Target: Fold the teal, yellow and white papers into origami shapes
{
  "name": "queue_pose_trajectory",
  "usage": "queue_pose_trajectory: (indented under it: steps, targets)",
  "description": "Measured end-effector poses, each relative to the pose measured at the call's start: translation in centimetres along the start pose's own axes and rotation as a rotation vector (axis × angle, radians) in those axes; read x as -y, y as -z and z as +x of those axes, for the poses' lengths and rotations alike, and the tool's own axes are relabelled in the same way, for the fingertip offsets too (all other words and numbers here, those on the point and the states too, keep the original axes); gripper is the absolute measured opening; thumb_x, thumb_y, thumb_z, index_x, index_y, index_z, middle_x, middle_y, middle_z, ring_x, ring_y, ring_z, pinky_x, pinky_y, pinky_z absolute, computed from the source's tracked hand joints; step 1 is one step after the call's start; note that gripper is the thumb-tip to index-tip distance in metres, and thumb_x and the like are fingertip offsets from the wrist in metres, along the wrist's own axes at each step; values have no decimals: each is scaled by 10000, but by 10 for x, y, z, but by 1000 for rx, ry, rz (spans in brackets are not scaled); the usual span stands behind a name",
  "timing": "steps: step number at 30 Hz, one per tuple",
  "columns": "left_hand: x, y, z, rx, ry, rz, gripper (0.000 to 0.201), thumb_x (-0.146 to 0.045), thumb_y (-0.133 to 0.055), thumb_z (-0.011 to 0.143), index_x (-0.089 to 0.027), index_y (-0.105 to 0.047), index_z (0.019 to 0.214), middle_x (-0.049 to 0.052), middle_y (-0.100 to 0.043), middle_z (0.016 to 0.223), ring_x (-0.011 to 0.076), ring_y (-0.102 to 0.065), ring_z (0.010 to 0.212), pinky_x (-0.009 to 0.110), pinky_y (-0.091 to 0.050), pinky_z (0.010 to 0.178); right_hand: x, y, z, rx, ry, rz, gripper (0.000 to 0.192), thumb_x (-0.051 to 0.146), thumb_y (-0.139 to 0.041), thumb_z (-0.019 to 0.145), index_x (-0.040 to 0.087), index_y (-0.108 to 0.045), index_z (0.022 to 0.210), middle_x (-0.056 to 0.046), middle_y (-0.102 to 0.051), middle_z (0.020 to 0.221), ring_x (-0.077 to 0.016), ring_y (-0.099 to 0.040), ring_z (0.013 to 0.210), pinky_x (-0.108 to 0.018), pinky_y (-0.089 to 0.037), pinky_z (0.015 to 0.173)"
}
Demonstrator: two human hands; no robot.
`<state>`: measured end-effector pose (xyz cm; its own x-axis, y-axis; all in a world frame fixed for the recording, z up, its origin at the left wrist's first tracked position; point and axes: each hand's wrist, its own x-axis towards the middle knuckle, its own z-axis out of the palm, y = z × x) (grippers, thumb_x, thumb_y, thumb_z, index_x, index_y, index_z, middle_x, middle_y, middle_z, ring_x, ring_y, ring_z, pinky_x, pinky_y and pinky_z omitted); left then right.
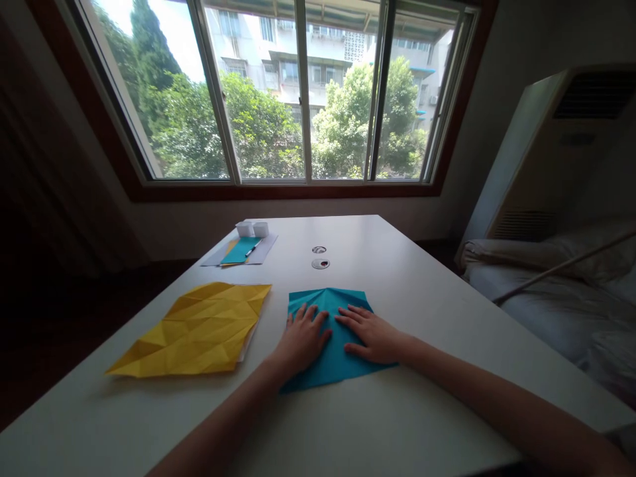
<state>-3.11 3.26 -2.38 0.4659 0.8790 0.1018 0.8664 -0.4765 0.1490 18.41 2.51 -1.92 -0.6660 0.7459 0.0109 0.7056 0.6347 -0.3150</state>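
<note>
A sheet of blue paper (332,361) with crease lines lies on the white table in front of me. My left hand (303,336) rests on its left part, fingers spread and pointing away from me. On the right part of the same sheet lies my right hand (370,333), flat with its fingers apart and pointing left. Neither hand grips anything. To the left of my left hand is a larger sheet of yellow paper (199,328), creased all over and slightly raised, with a pale sheet showing under its right edge.
At the table's (432,391) far left stand two small white boxes (252,229), behind blue paper (238,249) and a pen (254,248) on further sheets. Two small round items (320,264) lie beyond my hands. A window (298,99) faces me; a covered sofa (536,285) stands right.
</note>
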Motion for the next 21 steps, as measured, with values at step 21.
queue_pose_trajectory:
  steps: [21]
  targets:
    - [7, 10, -14, 203, -22, -4, 910, -792, -339, 694, -313, -109, 1434, 93, -34, 1508, 396, 9, 1348, 579, -133, 1043, 2, 4, -8, 107, -8, -6, 993, 739, -472, 686, 245, -65, 1445, -85, -42, 1510, -317, -41, 1371, -486, -65, 1102]
